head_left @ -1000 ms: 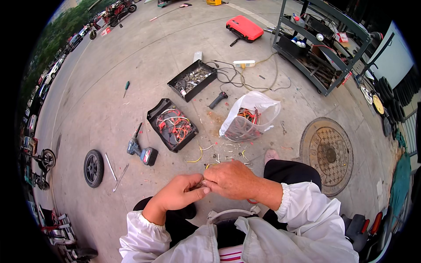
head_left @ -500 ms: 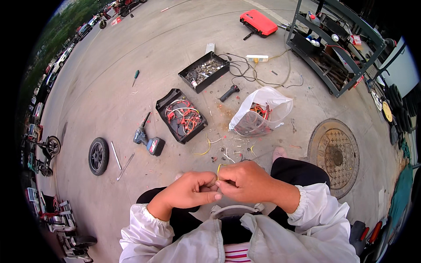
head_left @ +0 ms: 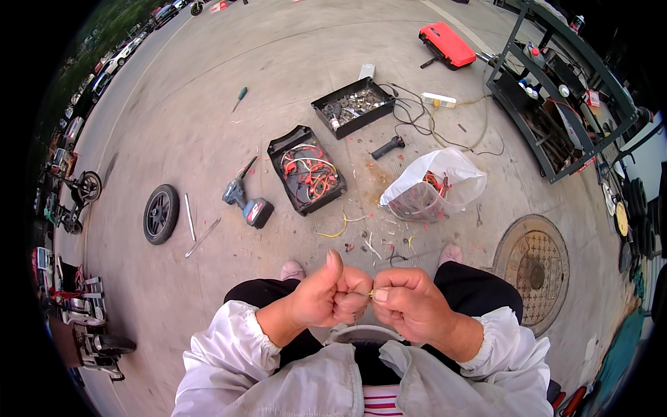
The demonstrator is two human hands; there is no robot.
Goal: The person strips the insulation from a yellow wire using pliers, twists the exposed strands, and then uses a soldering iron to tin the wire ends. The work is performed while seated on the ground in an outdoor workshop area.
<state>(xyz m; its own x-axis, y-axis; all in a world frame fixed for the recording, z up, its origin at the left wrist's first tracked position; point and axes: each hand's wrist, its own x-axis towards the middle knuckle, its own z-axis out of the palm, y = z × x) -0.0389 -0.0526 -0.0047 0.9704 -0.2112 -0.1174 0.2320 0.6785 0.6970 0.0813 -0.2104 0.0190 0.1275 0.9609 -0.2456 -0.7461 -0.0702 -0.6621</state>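
My left hand (head_left: 326, 295) is closed around a thin wire, its thumb raised. My right hand (head_left: 410, 302) pinches a short yellow piece of wire (head_left: 371, 295) where the two hands meet, low in the middle of the view. The rest of the wire is mostly hidden by my fingers. Beyond them lie scattered wire scraps (head_left: 344, 226), a black tray of red, white and orange wires (head_left: 313, 178) and a clear plastic bag of more wires (head_left: 424, 198).
Around me are a cordless drill (head_left: 243, 205), small wheel (head_left: 160, 215), screwdriver (head_left: 240, 98), tray of metal parts (head_left: 353, 105), power strip (head_left: 438, 100), red case (head_left: 446, 43), tool cart (head_left: 563, 97) and manhole cover (head_left: 533, 274). Parked two-wheelers (head_left: 80, 194) line the left.
My left thumb has lifted from lying across the wire to pointing upward, and my hands now face each other at the wire. The floor items appear shifted as the camera has turned.
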